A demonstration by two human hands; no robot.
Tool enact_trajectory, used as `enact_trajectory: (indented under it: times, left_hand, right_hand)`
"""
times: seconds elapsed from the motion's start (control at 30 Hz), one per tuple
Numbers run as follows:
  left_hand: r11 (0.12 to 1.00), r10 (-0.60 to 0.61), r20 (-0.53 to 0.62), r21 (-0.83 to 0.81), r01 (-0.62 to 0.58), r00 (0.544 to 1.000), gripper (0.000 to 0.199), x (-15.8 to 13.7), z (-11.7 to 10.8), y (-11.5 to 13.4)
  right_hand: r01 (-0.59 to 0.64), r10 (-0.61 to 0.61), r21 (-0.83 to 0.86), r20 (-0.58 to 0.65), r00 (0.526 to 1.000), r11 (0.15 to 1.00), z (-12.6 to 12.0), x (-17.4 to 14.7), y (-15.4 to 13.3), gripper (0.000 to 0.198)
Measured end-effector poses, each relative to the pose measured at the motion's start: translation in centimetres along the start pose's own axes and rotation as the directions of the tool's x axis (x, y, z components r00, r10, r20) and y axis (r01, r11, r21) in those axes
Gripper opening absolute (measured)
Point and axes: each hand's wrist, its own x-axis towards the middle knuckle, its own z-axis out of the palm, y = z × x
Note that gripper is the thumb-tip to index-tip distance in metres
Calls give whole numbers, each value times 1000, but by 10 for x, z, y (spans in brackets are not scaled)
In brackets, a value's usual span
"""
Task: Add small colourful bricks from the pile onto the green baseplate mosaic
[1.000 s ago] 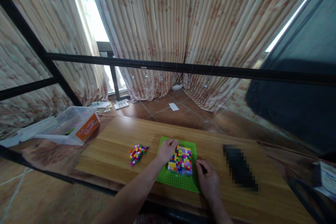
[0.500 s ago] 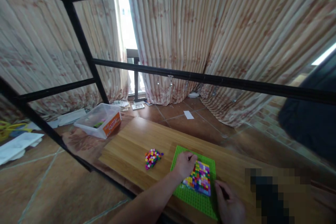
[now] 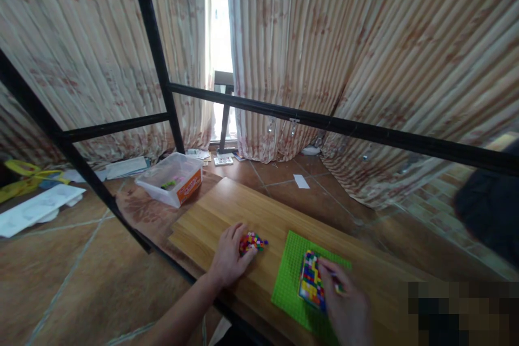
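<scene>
My left hand (image 3: 229,254) rests at the small pile of coloured toy bricks (image 3: 252,241) on the wooden table, its fingers apart around the pile's near left side. My right hand (image 3: 344,297) is over the right part of a mosaic of coloured bricks (image 3: 311,278). Its fingers are bent and pressed together; what they hold, if anything, is hidden. Beneath the mosaic lies a green studded baseplate (image 3: 290,265). The right hand covers part of both mosaic and plate.
The wooden table (image 3: 227,200) stands inside a black metal frame (image 3: 158,59). A clear plastic box (image 3: 170,173) with an orange label is on the floor beyond its left end. Papers (image 3: 44,205) lie at the left. Part of a dark-clothed person (image 3: 490,205) shows at right.
My left hand has moved from the mosaic leftward to the brick pile and spread its fingers. My right hand has come from beside the baseplate onto the mosaic. The view has shifted slightly.
</scene>
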Motion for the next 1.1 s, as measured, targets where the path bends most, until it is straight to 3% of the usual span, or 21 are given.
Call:
enact_trajectory:
  times: [0.07,0.13,0.27,0.43,0.6,0.73,0.83,0.93,1.1]
  left_hand:
    - [998,40,72,55,-44,997,71,0,4,0]
    - [993,71,131,80,-81,989,79,3,12,5]
    - [988,115,163,83,-130,980,71,10,24,13]
    - [982,164,191,65,-179,968,49,12,26,12]
    - [976,190,200,72,-208,961,30,13,24,10]
    - [969,227,202,54,-242,953,21,15,25,8]
    - [966,235,196,59,-251,952,19,15,25,6]
    - [964,235,188,78,-253,954,17,16,26,4]
    - [960,246,168,97,-264,955,19,18,28,2]
  right_hand:
    - [228,-219,-36,175,960,973,32,9,-35,27]
    - [344,-305,-107,276,912,933,64,17,-58,27]
    - [396,-285,-256,380,880,882,107,29,-63,31]
    - [384,-250,-246,439,863,890,120,33,-52,25]
    - [322,-226,-201,390,893,925,105,22,-70,23]
    - [219,-201,-28,302,932,975,68,2,-73,23]
    - [51,-56,30,202,978,998,30,-7,-53,23]
    - [-109,105,59,66,992,992,-4,-5,-22,26]
    - [-129,131,-40,63,989,991,-21,13,3,30]
